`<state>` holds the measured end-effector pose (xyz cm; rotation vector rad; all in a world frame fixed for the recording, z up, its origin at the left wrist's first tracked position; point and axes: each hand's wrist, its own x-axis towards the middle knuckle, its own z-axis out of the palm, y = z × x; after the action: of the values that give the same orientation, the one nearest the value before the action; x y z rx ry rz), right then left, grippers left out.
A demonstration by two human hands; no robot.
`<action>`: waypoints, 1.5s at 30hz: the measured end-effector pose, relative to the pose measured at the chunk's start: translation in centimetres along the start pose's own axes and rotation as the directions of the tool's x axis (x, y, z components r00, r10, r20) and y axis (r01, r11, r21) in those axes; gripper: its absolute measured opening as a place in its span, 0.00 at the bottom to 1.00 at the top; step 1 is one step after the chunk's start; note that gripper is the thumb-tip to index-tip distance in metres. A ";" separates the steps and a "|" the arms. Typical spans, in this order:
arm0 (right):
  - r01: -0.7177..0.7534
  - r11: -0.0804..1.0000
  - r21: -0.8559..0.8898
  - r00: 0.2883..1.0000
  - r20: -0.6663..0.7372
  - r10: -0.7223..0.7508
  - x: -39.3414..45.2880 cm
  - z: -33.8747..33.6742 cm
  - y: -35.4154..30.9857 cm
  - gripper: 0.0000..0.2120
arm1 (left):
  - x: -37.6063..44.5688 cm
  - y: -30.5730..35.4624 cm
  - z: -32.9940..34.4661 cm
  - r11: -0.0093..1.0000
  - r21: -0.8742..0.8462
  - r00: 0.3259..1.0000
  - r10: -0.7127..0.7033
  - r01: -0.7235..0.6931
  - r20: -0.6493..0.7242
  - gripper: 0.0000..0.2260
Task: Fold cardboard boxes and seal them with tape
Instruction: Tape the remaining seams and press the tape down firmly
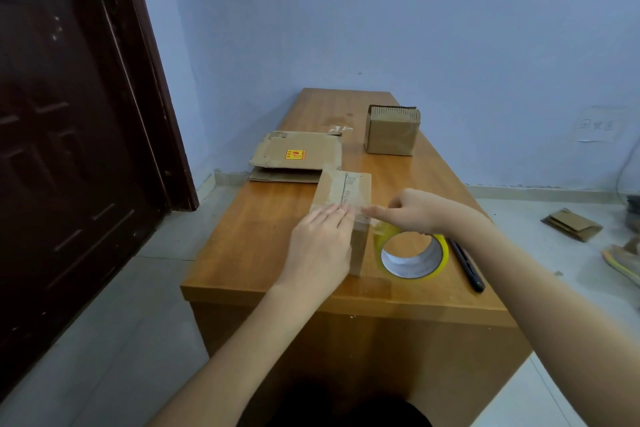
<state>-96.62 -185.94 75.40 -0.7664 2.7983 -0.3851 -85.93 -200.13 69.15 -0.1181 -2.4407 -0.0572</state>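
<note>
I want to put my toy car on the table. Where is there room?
The near-left tabletop is bare, bordered by the left hand, the table's left edge and the flattened cardboard. The far end behind the small folded box is free too. It is crowded on the right: the box being taped, tape roll, black pen.

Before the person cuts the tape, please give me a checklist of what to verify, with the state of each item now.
1. Small brown cardboard box is held steady: ok, the left hand lies flat on its near top edge.
2. Tape end is pressed down: ok, the right hand presses with one finger at the box's near edge.
3. Yellow-rimmed roll of clear tape is within reach: ok, it lies beside the box.
4. Black cutter knife is within reach: ok, right of the roll.
5. Tape strip is smooth and centred on the seam: cannot tell, blurred.
</note>
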 end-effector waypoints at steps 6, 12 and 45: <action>0.190 0.927 0.324 0.981 -0.096 -0.168 -1.9 0.6 2.4 0.23 | 1.3 0.5 -0.4 0.999 0.034 0.999 0.037 -0.038 0.018 0.12; 0.303 0.725 0.618 0.921 -0.386 -0.055 -2.6 5.3 4.2 0.07 | 1.8 0.8 0.0 0.979 0.177 0.993 0.093 -0.103 0.068 0.18; 0.005 0.990 0.139 0.893 -0.447 0.058 -2.5 4.6 4.2 0.20 | 1.4 -1.2 2.6 0.991 -0.068 0.989 0.108 -0.115 -0.098 0.14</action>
<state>-95.15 -182.05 70.11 -0.6775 3.1552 -0.8396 -88.78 -201.05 68.05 -0.2791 -2.3341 -0.1008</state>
